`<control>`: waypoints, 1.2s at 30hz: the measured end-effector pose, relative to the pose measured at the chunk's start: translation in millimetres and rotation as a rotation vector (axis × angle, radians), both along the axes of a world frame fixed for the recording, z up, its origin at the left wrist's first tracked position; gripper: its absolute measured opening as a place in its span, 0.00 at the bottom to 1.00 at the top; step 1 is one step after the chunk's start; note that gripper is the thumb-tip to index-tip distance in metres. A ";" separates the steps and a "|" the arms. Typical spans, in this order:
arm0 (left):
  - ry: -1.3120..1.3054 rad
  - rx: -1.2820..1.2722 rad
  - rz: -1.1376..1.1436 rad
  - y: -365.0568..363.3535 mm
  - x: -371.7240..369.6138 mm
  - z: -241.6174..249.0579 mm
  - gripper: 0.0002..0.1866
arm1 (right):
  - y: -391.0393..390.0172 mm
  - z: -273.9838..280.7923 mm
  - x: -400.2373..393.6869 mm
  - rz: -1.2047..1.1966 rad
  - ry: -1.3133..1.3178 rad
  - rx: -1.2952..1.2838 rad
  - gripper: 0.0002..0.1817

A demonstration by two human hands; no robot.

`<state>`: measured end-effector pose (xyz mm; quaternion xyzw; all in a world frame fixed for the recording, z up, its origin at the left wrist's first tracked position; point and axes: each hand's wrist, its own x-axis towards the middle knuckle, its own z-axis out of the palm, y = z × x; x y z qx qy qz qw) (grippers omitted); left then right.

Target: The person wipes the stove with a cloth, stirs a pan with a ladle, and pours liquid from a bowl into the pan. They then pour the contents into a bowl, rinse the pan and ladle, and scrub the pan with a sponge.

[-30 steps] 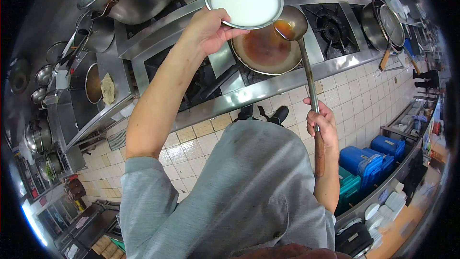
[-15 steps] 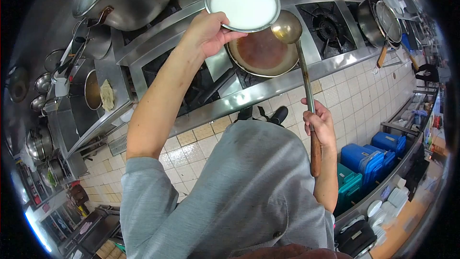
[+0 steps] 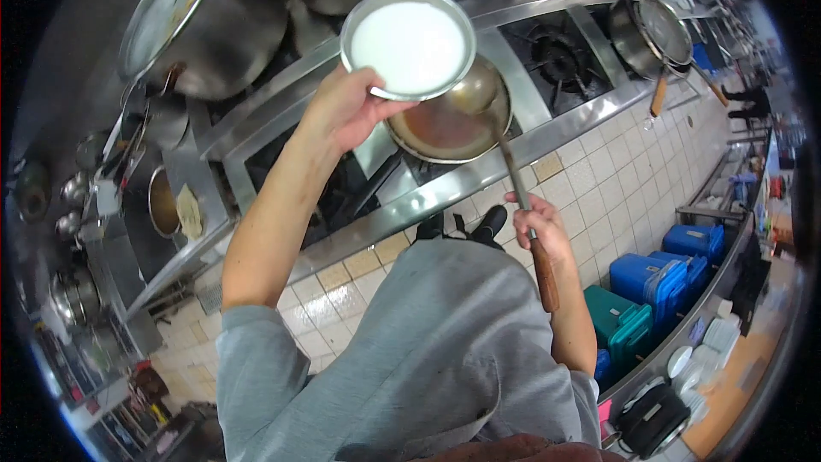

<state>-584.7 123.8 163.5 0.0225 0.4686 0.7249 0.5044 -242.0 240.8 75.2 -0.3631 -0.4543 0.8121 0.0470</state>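
My left hand (image 3: 352,107) grips the near rim of a round metal bowl (image 3: 346,50) that holds a white liquid (image 3: 410,47). The bowl is held up over the stove and overlaps the far side of a frying pan (image 3: 402,147). Reddish-brown liquid (image 3: 445,130) lies in that pan on a burner. Closed round the long handle of a ladle (image 3: 513,162) is my right hand (image 3: 542,227), with the wooden grip end pointing back toward me. The ladle's scoop (image 3: 475,90) hangs over the right part of the pan, close beside the bowl.
Large steel pots (image 3: 227,43) stand behind the stove at left. A bare burner (image 3: 556,56) lies right of the pan, and stacked pots with strainers (image 3: 654,30) sit farther right. Blue bins (image 3: 648,284) and a green bin (image 3: 617,316) line the right side on the tiled floor (image 3: 590,167).
The bowl has shifted left and a little nearer in view. The ladle's scoop has moved left and lower, from the pan's edge to over the pan; my right hand has shifted left too.
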 end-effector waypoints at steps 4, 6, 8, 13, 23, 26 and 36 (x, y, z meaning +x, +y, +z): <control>0.059 -0.022 -0.056 -2.8 13.1 9.1 0.31 | -12.5 3.6 -8.8 -0.077 -0.066 -0.146 0.22; 0.004 0.025 -0.074 0.9 18.2 13.6 0.33 | -12.0 -43.4 -0.9 -0.107 0.084 -0.280 0.13; 0.003 -0.005 -0.111 6.9 24.0 16.0 0.33 | -4.4 -55.5 -7.3 0.056 -0.003 -0.146 0.12; 0.035 -0.051 -0.228 31.1 45.1 22.7 0.28 | 5.4 -53.0 -13.2 0.125 -0.039 -0.092 0.26; 0.083 -0.035 -0.565 82.8 127.8 55.1 0.31 | 8.3 -100.0 90.8 -0.058 -0.226 0.183 0.37; 0.115 -0.032 -0.654 100.4 174.5 63.2 0.29 | -10.2 -106.0 157.2 -0.156 -0.282 0.210 0.33; -0.006 0.027 -0.921 143.4 379.4 53.8 0.28 | -171.8 -164.2 387.0 -0.529 -0.427 0.077 0.26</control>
